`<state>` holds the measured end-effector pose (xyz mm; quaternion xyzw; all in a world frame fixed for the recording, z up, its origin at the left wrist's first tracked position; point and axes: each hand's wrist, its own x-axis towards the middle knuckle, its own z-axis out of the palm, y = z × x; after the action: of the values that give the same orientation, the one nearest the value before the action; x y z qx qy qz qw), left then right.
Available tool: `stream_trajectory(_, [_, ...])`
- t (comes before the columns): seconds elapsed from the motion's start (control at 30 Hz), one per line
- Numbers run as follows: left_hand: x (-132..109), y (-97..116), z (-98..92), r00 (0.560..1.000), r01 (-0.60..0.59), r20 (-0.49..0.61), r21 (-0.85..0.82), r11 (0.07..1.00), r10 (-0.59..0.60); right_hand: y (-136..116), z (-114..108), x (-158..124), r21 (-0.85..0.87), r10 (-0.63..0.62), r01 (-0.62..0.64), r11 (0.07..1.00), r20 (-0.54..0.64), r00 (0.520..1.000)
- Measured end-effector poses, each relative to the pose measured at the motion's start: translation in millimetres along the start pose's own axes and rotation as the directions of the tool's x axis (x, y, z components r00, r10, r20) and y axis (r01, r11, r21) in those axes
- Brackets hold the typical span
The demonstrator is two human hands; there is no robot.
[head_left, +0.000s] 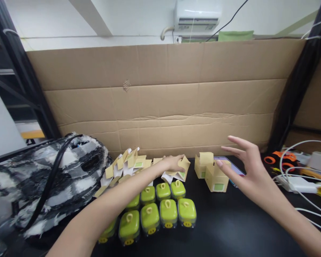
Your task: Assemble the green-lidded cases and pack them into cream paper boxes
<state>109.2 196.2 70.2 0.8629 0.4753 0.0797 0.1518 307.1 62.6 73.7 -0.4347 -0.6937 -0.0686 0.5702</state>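
My left hand point(173, 163) reaches across to the far side of the black table and grips a flattened, partly unfolded paper box point(185, 167), tan outside and white inside. Its fingers are closed at the box's upper edge. My right hand point(248, 162) hovers on the right with fingers spread, holding nothing. Just left of it stand two folded paper boxes, a nearer one point(218, 180) with a green label and one behind point(200, 166). Below my left forearm, several small clear containers with green lids point(168, 210) stand in rows, some partly hidden by that arm.
More unfolded paper boxes point(123, 164) lie piled at the back left. A black-and-white fluffy bag point(80, 171) sits on the left. Behind the folded boxes lies a phone point(231, 162). An orange toy vehicle point(279, 159) and white cables point(296, 182) are at right; a cardboard wall point(163, 103) rises behind.
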Motion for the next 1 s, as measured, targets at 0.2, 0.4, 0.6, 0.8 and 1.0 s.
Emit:
stream_trajectory(0.2, [-19.9, 8.0, -27.3, 0.977, -0.156, -0.197, -0.405, 0.901, 0.080, -6.0, 22.1, -19.1, -0.080, -0.233, 0.258, 0.963, 0.234, 0.944])
stream_trajectory(0.4, [-94.8, 36.7, -36.0, 0.980, -0.194, -0.175, -0.736, 0.649, 0.095, -17.2, 40.5, -47.9, -0.086, -0.326, 0.363, 0.928, 0.283, 0.902])
stream_trajectory(0.6, [-146.1, 31.8, -22.1, 0.968, -0.088, -0.031, -0.971, 0.222, 0.248, -26.6, 30.7, -57.5, -0.011, -0.431, 0.447, 0.895, 0.243, 0.869])
stream_trajectory(0.8, [-165.8, 15.2, -10.1, 0.963, -0.118, -0.050, -0.962, 0.246, 0.266, -35.7, 23.5, -48.5, 0.037, -0.588, 0.601, 0.798, 0.269, 0.763])
stream_trajectory(1.0, [-168.4, 13.9, -0.8, 0.968, -0.051, 0.001, -0.978, 0.201, 0.251, -39.0, 26.5, -51.6, 0.106, -0.537, 0.527, 0.843, 0.219, 0.814])
